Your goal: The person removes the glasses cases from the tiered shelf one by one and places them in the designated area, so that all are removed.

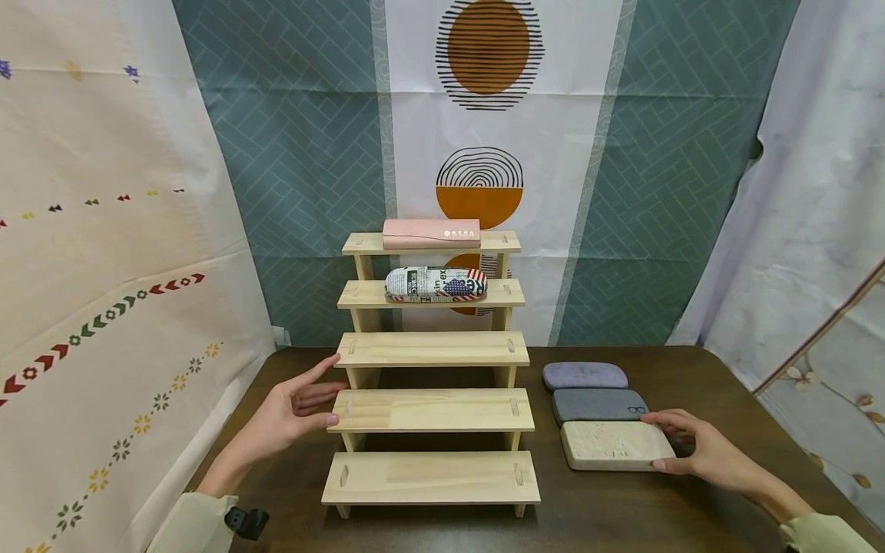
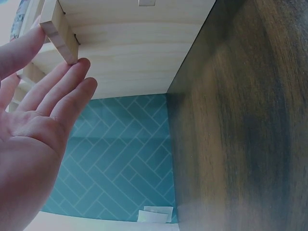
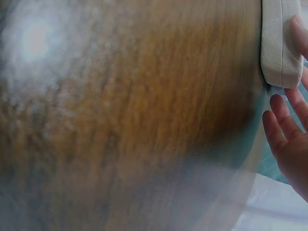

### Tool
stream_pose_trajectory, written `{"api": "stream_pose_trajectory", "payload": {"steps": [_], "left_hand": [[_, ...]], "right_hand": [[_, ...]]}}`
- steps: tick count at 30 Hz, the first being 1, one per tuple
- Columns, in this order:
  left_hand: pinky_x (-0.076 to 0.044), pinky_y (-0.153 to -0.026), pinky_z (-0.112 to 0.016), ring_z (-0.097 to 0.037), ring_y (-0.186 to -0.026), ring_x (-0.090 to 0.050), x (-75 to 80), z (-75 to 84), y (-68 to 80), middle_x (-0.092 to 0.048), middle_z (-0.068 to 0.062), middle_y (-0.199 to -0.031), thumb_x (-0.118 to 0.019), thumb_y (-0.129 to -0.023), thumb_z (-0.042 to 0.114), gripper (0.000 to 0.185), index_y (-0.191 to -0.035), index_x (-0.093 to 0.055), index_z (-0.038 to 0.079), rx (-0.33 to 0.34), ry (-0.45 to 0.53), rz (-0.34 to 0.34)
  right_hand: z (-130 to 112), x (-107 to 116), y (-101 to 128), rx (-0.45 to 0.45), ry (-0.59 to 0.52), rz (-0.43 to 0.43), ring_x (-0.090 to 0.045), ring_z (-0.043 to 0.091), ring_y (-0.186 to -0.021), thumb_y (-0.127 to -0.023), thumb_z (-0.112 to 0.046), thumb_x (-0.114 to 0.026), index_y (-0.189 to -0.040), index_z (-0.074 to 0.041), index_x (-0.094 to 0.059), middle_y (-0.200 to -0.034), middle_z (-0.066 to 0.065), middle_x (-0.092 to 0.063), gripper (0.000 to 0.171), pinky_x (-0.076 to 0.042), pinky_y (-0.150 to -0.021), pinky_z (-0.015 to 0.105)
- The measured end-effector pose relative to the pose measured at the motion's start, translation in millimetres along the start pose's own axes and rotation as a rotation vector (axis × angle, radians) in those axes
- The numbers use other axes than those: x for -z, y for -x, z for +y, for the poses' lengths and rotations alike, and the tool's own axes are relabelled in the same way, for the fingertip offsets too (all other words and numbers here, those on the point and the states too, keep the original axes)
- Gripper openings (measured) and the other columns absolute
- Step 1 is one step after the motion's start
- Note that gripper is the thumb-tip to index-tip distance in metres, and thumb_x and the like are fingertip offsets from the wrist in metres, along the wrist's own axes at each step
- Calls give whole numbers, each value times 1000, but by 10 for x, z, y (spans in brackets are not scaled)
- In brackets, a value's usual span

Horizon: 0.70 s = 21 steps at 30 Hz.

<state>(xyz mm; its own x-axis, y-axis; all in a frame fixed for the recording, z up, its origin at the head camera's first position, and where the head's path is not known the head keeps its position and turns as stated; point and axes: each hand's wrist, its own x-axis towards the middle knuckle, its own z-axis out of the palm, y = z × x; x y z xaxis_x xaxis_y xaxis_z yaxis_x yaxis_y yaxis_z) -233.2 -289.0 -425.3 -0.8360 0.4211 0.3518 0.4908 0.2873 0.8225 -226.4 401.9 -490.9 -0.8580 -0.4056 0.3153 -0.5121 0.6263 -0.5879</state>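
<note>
In the head view a stepped wooden display rack [image 1: 429,468] stands mid-table. My left hand [image 1: 297,403] is at its left side, thumb and fingers about the end of one shelf board [image 2: 60,36], as the left wrist view shows. At the right my right hand [image 1: 705,453] grips the right end of a cream glasses case [image 1: 615,445], thumb on the near side and fingers at the far corner. Behind that case lie a grey-blue glasses case [image 1: 598,405] and a lavender one [image 1: 584,375], in a row on the table.
A pink glasses case [image 1: 429,234] sits on the rack's top shelf. One shelf lower is a newsprint-patterned case [image 1: 435,284] with flag stripes. The dark wooden table [image 1: 588,514] ends at a patterned curtain [image 1: 304,192] behind, with light cloth [image 1: 124,369] at the left.
</note>
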Motion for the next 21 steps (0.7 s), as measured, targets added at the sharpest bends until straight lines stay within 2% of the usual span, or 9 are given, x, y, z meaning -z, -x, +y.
{"api": "stream_pose_trajectory", "payload": {"steps": [7, 12, 21], "left_hand": [[-58, -94, -43, -38, -128, -62, -2, -2, 1, -47, -25, -157, -83, -89, -1, 92, -166, -33, 9, -18, -22, 7], [-58, -93, -38, -35, -129, -62, 1, 6, 2, -51, -26, -153, -82, -90, -2, 92, -167, -32, 10, -17, -9, 1], [-58, -93, -32, -29, -129, -63, -2, 15, 4, -53, -26, -151, -82, -90, -2, 93, -167, -31, 12, -3, 17, -11]], "right_hand": [[-14, -5, -5, -19, -6, 2, -60, 5, -102, -79, -10, -94, -134, -3, -68, -126, 7, -63, 62, -53, -77, 30], [-60, 11, -4, -37, -18, -18, -60, 5, -103, -81, -13, -93, -137, -3, -66, -128, 12, -62, 62, -54, -78, 30], [-75, 13, -8, -56, -23, -25, -61, 6, -101, -82, -15, -93, -137, -4, -66, -128, 12, -62, 62, -54, -78, 30]]}}
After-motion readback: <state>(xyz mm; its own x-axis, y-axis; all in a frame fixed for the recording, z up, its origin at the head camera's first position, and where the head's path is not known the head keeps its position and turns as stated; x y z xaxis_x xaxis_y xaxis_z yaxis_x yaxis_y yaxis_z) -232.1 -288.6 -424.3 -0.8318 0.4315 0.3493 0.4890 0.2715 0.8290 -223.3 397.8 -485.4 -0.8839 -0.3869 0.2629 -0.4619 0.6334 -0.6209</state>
